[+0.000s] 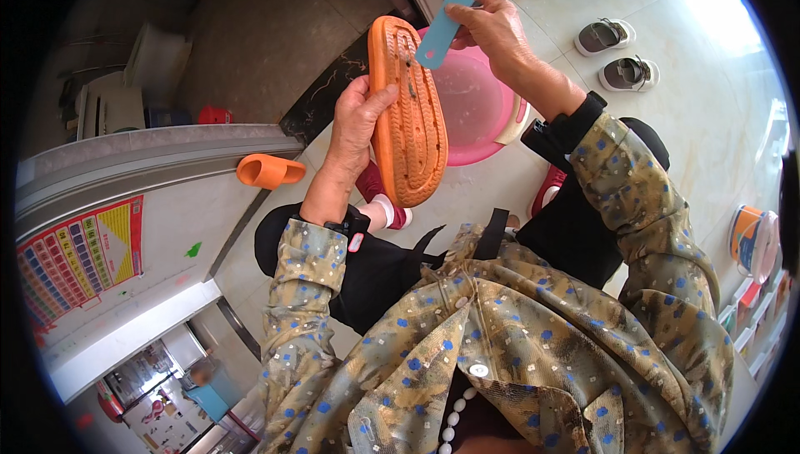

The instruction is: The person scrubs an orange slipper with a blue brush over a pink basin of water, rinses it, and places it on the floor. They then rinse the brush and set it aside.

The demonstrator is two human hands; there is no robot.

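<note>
My left hand (pixel 360 121) grips an orange slipper (pixel 409 135) by its left edge, with the patterned sole facing up and a few dark spots in its grooves. My right hand (pixel 490 28) holds the blue plastic handle of a brush (pixel 445 29) above the slipper's far right side. The handle's lower end is close to the sole; whether they touch, I cannot tell. The head of the brush is cut off at the top of the view. Behind the slipper, a pink plastic basin (pixel 470 101) stands on the floor.
Another orange slipper (pixel 270 171) rests by the wall at left. Two dark sneakers (pixel 629 73) stand on the tiles at upper right. A clear tub (pixel 755 243) with a printed label is at the right rim. A dark stone door sill (pixel 325 91) runs behind my left hand.
</note>
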